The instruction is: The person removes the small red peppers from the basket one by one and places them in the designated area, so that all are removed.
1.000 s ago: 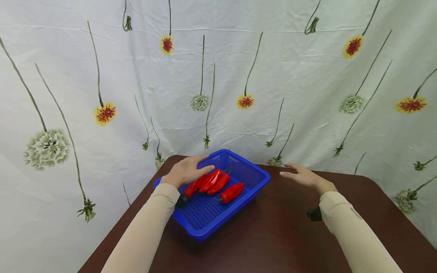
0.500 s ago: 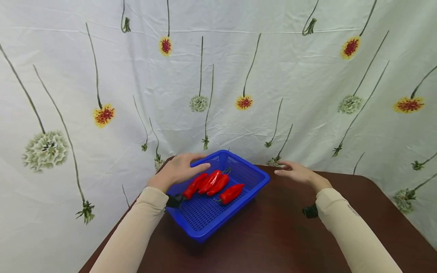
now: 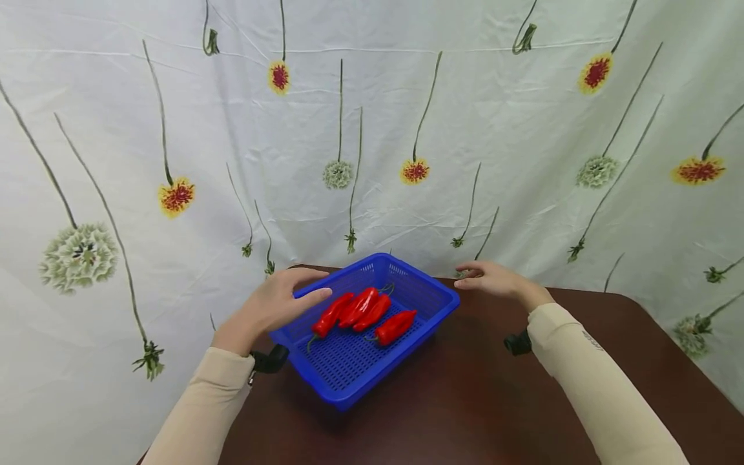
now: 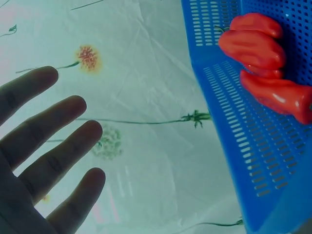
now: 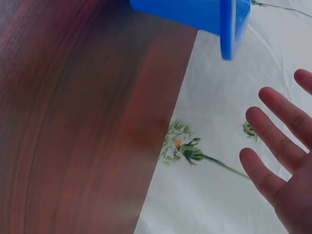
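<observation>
A blue plastic basket (image 3: 372,381) with slotted walls stands on the dark table, holding several red peppers. Three of them lie side by side, among them a pepper (image 3: 332,314) nearest the left wall; a single pepper (image 3: 396,327) rests apart toward the right. My left hand (image 3: 270,307) is just off the basket's left side, fingers spread and holding nothing. Beyond the basket's right corner, my right hand (image 3: 494,279) hovers with loosely extended fingers, also holding nothing. In the left wrist view the spread fingers (image 4: 53,165) are apart from the basket wall (image 4: 219,131).
The dark brown table (image 3: 465,394) extends to the front and right of the basket. Behind it hangs a white curtain (image 3: 383,129) printed with flowers. A small dark device (image 3: 271,359) sits at the left wrist, another device (image 3: 517,343) at the right wrist.
My left hand has moved left, from over the basket to beside its left wall. My right hand has drifted slightly left and up toward the basket. Basket and peppers stay in place.
</observation>
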Demonstrator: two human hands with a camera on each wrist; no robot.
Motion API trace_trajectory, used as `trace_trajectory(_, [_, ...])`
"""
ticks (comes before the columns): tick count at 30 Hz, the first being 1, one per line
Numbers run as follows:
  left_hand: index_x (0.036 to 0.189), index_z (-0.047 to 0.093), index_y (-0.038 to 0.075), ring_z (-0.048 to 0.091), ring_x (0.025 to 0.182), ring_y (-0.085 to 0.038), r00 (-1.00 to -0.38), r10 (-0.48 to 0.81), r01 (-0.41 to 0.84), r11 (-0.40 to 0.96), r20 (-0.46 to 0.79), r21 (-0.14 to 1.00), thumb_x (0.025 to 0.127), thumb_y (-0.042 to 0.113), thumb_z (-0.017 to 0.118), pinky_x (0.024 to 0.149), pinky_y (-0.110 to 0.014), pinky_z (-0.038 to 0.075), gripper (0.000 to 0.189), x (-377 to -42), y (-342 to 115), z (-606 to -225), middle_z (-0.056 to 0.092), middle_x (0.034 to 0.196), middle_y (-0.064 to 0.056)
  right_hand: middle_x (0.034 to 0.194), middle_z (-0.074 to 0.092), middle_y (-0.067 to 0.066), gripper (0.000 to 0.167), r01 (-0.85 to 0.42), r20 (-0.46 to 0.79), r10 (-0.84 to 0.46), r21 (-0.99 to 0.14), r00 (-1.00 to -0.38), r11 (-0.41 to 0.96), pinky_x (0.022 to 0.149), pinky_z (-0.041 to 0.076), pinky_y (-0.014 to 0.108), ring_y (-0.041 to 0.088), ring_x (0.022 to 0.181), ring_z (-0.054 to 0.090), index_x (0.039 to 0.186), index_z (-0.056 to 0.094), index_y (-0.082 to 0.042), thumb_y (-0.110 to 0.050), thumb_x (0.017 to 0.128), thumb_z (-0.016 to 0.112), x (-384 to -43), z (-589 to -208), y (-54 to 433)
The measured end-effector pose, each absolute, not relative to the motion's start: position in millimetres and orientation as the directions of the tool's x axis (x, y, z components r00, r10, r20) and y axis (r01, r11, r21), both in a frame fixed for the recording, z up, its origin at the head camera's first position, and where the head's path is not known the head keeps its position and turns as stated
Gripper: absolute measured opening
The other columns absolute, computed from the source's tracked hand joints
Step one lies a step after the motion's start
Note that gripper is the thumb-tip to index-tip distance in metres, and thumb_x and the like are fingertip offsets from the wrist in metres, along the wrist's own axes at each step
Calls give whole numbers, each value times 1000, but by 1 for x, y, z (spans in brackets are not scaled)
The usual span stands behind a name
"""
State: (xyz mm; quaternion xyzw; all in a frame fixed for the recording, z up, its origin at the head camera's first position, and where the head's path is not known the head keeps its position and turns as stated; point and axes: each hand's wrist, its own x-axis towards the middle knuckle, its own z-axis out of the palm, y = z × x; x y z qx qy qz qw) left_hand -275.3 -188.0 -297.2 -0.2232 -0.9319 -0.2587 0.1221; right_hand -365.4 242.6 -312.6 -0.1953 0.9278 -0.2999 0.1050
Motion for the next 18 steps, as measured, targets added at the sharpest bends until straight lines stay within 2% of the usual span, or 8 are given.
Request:
trace_trajectory(9, [131,66,11,59,125,-36,-842,328,512,735,428,444,93,39,70,105,-57,49,47,-257,-212,-329,66,132,-12,140,58,20,62,-327,-104,-490,-624,-866,709,112,41,59,39,132,52,150,44,-9,-38,99,61,-368,-304,228])
trace_trajectory(18, [126,69,12,62,122,-36,-829,296,522,714,474,467,87,34,78,101,-58,51,46,-246,-220,-359,69,127,-11,145,55,18,54,-374,-85,-538,-628,-838,682,113,42,57,38,133,52,143,54,-7,-33,97,64,-375,-292,209])
